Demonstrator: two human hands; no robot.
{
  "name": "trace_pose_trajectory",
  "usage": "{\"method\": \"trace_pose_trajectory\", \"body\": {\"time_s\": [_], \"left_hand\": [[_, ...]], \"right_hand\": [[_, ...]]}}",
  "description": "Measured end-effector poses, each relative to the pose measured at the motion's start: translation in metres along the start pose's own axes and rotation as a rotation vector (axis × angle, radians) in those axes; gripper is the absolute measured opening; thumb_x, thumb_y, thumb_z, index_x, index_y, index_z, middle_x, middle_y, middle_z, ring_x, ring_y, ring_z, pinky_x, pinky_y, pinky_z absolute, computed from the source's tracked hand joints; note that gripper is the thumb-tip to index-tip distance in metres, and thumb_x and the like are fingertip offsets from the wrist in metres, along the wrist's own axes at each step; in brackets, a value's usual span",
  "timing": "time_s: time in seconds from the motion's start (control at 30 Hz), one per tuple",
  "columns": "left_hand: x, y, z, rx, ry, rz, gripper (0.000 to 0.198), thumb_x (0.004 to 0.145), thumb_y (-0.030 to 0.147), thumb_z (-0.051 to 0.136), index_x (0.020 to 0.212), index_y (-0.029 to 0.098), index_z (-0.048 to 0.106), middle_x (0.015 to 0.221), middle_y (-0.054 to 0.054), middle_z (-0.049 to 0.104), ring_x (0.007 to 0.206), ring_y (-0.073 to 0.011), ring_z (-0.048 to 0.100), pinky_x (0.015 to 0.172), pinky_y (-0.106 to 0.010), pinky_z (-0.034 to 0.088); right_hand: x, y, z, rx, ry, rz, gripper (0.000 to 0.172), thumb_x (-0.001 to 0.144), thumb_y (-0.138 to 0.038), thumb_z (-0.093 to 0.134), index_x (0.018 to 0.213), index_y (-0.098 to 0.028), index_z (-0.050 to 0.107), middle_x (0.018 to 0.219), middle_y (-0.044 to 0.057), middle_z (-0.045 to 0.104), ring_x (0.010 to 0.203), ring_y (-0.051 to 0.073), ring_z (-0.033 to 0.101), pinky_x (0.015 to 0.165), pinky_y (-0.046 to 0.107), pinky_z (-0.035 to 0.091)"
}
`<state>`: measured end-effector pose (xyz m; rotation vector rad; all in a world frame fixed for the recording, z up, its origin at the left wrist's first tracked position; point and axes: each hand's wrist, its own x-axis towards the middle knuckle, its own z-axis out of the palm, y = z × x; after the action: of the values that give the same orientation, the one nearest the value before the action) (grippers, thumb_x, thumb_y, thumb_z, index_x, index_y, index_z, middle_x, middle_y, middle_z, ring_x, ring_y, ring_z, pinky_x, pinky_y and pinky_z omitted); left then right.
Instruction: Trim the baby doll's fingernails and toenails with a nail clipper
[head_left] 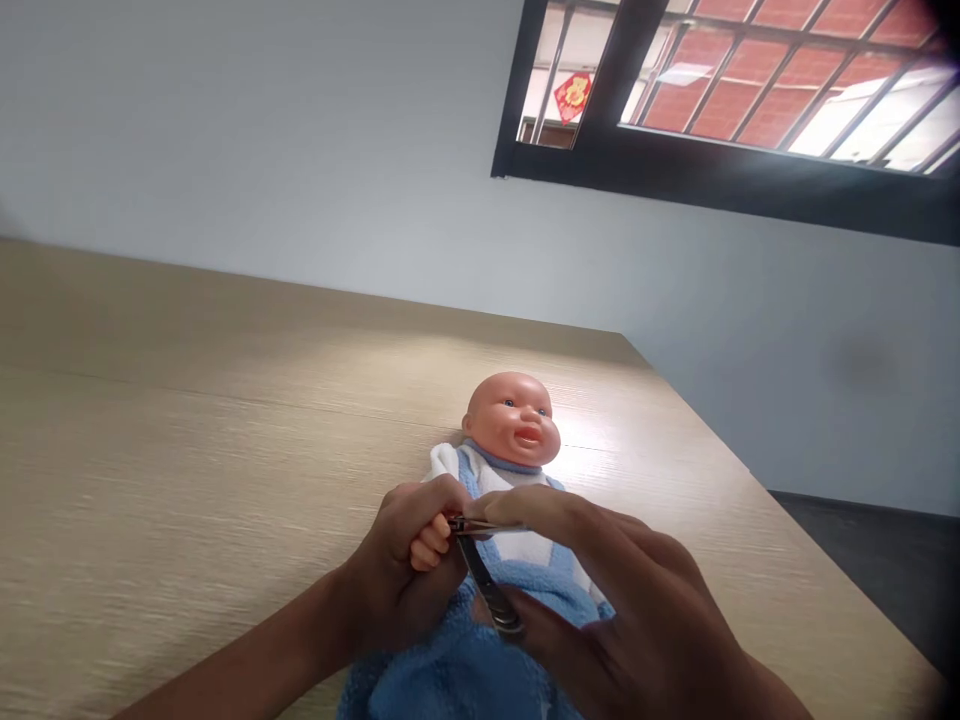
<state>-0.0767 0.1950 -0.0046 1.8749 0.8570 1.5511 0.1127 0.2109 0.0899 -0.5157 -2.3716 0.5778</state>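
left hand (405, 575) grips doll's hand (429, 543) | right hand (600, 590) pinches nail clipper (487, 580), tip seemingly hidden

Bare desk (187, 450) open to the left and beyond, doll (510, 470) lying mid-desk as the only obstacle, desk edge close on the right

- The plastic baby doll (514, 420) has a peach-pink head, blue eyes and a red open mouth.
- Its fleece outfit (457, 670) is light blue, over a white top (442, 460) with a blue collar.
- The metal nail clipper (487, 585) is shiny silver-grey.
- The wooden table (187, 450) is pale beige with fine straight grain.
- The wall (300, 150) is plain pale grey.
- The window frame (675, 170) is black; beyond it, red-brown brick and a red hanging ornament (574, 95) with gold marking.
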Motion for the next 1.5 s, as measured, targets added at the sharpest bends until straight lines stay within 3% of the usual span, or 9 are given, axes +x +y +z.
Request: {"method": "trace_pose_trajectory", "body": {"time_s": [0.17,0.37,0.53,0.7,0.87,1.07,1.17,1.37,1.5], "left_hand": [[0.002,0.001,0.001,-0.027,0.004,0.031,0.013,0.096,0.021,0.05,0.084,0.021,0.045,0.061,0.006,0.036,0.053,-0.008,0.033,0.051,-0.021,0.031],[0.004,0.005,0.001,-0.005,-0.005,0.03,0.021,0.098,0.022,0.051,0.079,0.021,0.042,0.058,0.008,0.029,0.049,-0.0072,0.025,0.047,-0.02,0.026],[0.003,0.006,0.001,0.026,0.014,0.029,0.019,0.1,0.025,0.05,0.082,0.02,0.05,0.056,0.007,0.038,0.048,-0.0075,0.034,0.051,-0.022,0.033],[0.004,0.003,0.003,-0.019,0.009,0.046,0.015,0.097,0.024,0.051,0.084,0.021,0.046,0.057,0.007,0.033,0.05,-0.0072,0.031,0.05,-0.02,0.03],[0.006,0.003,0.005,-0.049,0.023,0.064,0.015,0.094,0.02,0.051,0.081,0.02,0.043,0.058,0.008,0.031,0.052,-0.0061,0.028,0.051,-0.02,0.027],[0.006,0.003,0.005,-0.05,0.029,0.053,0.014,0.089,0.017,0.052,0.079,0.02,0.042,0.058,0.008,0.03,0.052,-0.006,0.029,0.052,-0.02,0.027],[0.006,0.002,0.004,-0.041,0.031,0.053,0.015,0.09,0.019,0.053,0.079,0.02,0.043,0.058,0.007,0.032,0.052,-0.0061,0.03,0.052,-0.02,0.028],[0.007,0.004,0.005,-0.056,0.036,0.069,0.016,0.089,0.019,0.055,0.079,0.02,0.043,0.058,0.008,0.033,0.052,-0.0059,0.032,0.051,-0.02,0.029],[0.007,0.003,0.006,-0.068,0.038,0.069,0.016,0.091,0.02,0.055,0.079,0.02,0.044,0.059,0.007,0.035,0.052,-0.0066,0.033,0.05,-0.021,0.029]], "right_hand": [[0.002,0.0,-0.001,0.051,-0.011,-0.098,0.027,0.098,-0.006,0.055,0.118,-0.024,0.056,0.093,-0.001,0.071,0.079,0.011,0.069,0.074,0.02,0.059],[0.0,0.0,-0.005,0.049,-0.038,-0.025,0.042,0.092,-0.01,0.066,0.127,-0.028,0.052,0.115,-0.001,0.073,0.097,0.012,0.073,0.088,0.018,0.059],[-0.005,0.002,-0.013,-0.01,0.033,-0.017,0.044,0.094,-0.019,0.066,0.134,-0.028,0.05,0.118,0.001,0.074,0.103,0.016,0.074,0.086,0.02,0.061],[-0.008,0.007,-0.01,0.008,-0.059,-0.091,0.045,0.094,-0.012,0.065,0.133,-0.026,0.049,0.128,0.003,0.069,0.12,0.016,0.067,0.102,0.021,0.056],[-0.001,0.002,-0.005,-0.037,0.021,-0.197,0.022,0.096,-0.007,0.06,0.115,-0.017,0.058,0.115,0.006,0.073,0.11,0.013,0.071,0.09,0.013,0.057],[0.002,0.001,-0.006,-0.092,0.058,-0.243,0.01,0.099,-0.01,0.061,0.107,-0.016,0.059,0.115,0.005,0.072,0.113,0.01,0.068,0.103,0.011,0.05],[0.0,0.002,-0.006,-0.113,0.049,-0.241,0.006,0.101,-0.014,0.06,0.106,-0.016,0.059,0.116,0.006,0.072,0.113,0.011,0.068,0.102,0.013,0.051],[0.004,-0.005,-0.006,-0.134,0.047,-0.244,0.012,0.107,-0.02,0.05,0.107,-0.017,0.062,0.107,0.006,0.075,0.102,0.015,0.073,0.086,0.019,0.06],[0.005,-0.01,-0.007,-0.14,0.045,-0.244,0.014,0.108,-0.022,0.05,0.107,-0.016,0.063,0.108,0.006,0.076,0.101,0.015,0.074,0.086,0.018,0.06]]}}
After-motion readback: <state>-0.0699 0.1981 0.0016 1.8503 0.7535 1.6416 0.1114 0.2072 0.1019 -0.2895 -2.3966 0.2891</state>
